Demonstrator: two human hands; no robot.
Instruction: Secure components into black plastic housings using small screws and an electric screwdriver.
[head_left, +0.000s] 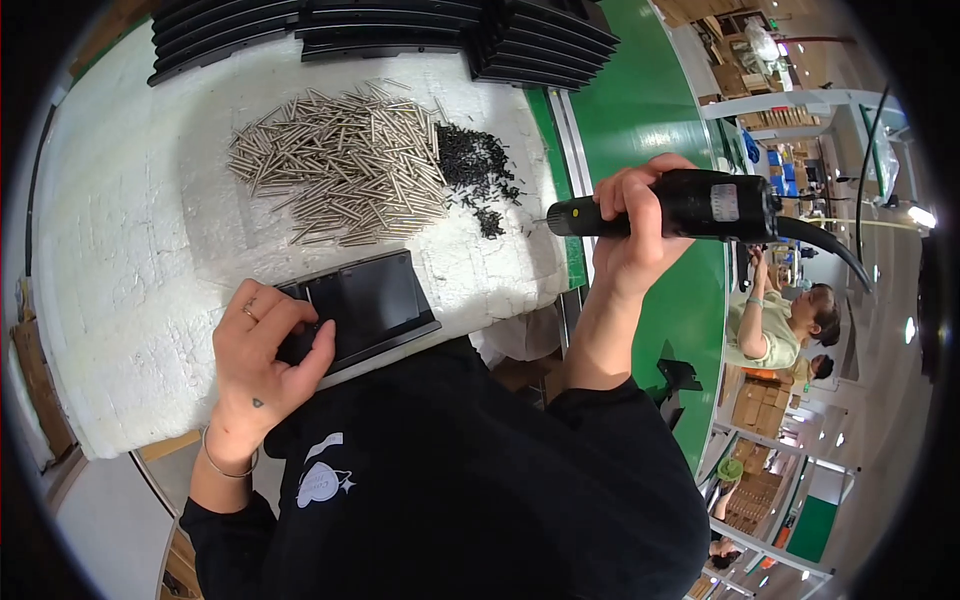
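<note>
My left hand (262,352) is bent over the left end of a black panel (375,300) with a raised rim, its thumb and fingers closed on it. A short silvery bit shows beside the fingertips; most of that end is hidden under the hand. Wrapped in my right hand (640,215) is a black electric screwdriver (712,205), held level with its thin tip pointing left. Just left of that tip lies a heap of small black screws (475,162). A large pile of silvery metal pins (350,165) lies beyond the panel.
Stacks of black panels (385,28) line the far edge of the white foam work surface (130,250). A green table (650,90) runs along the right, with black parts (680,374) on it. The screwdriver's cable (825,240) trails right. A co-worker (790,320) sits beyond.
</note>
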